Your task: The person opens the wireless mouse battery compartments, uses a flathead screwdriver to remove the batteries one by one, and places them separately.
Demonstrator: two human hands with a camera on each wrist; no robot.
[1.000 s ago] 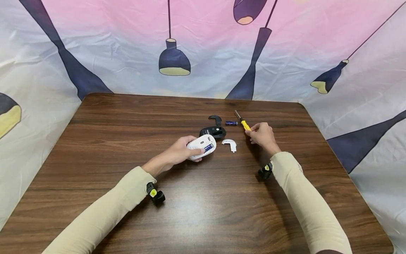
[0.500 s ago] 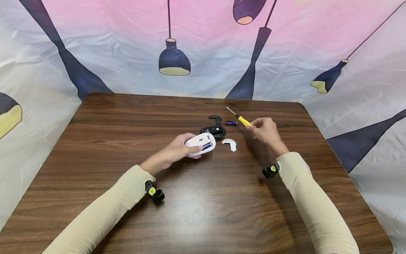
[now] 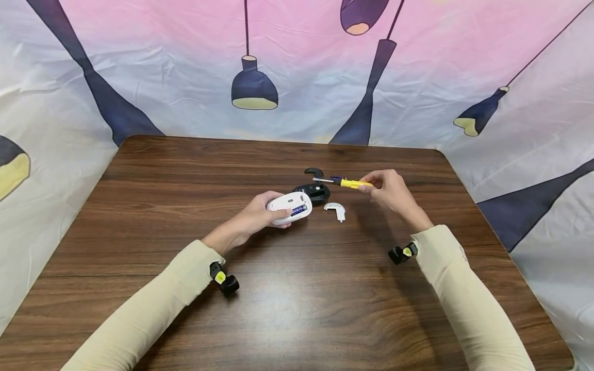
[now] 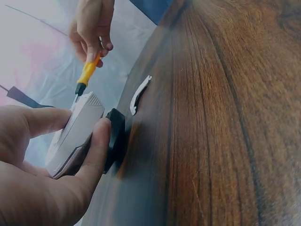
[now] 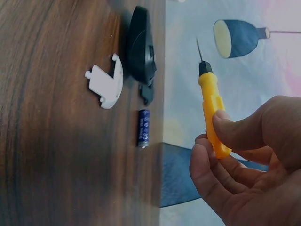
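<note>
My left hand (image 3: 256,214) grips a white computer mouse (image 3: 284,202) with its underside up, thumb across it. A blue battery (image 3: 299,210) lies in the mouse's uncovered slot. In my right hand (image 3: 389,189) a screwdriver (image 5: 211,103) with a yellow handle is pinched between thumb and fingers. Its thin metal shaft points left, above the table, towards the white mouse. Just behind the white mouse, a black mouse (image 3: 319,192) lies underside up on the table. The right wrist view shows a white battery cover (image 5: 106,84) and a loose blue battery (image 5: 144,128) on the wood.
A black battery cover (image 3: 314,172) lies behind the black mouse. The brown wooden table (image 3: 185,175) reaches back to a hanging cloth (image 3: 185,77) printed with lamps. Each wrist wears a small black camera, such as the left one (image 3: 225,279).
My right hand has lifted the screwdriver off the table and swung its tip round to the left. The white mouse has shifted slightly left and back in my left hand.
</note>
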